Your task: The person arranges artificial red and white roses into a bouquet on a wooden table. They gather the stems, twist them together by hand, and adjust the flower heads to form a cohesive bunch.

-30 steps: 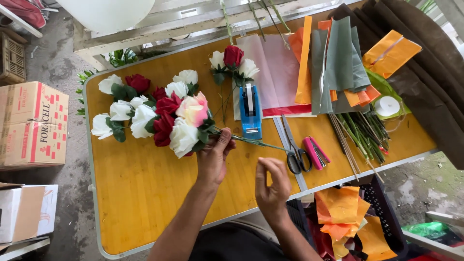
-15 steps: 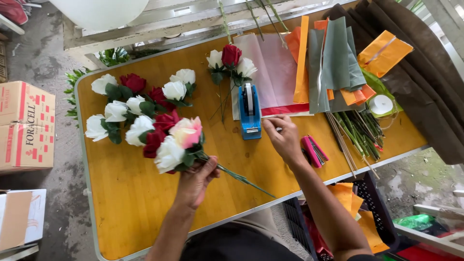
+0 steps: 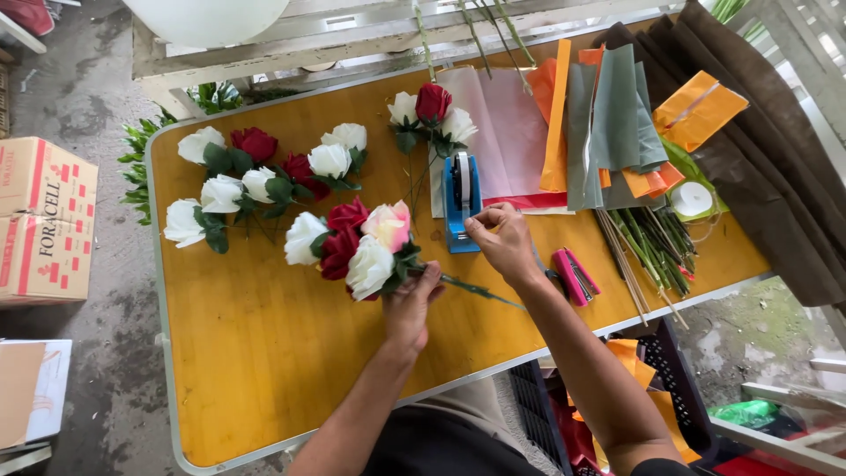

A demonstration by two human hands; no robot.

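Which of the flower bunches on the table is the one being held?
The bunch with the single pink rose among red and white ones, gripped at its stems by the left hand. The other bunches lie untouched farther up the table.

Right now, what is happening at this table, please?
A person is at a yellow table. The left hand grips a small bunch of roses, red, white and pink, by the stems. The right hand is at the blue tape dispenser, fingers pinched at its near end. More roses lie on the far left, wrapping paper sheets on the right.
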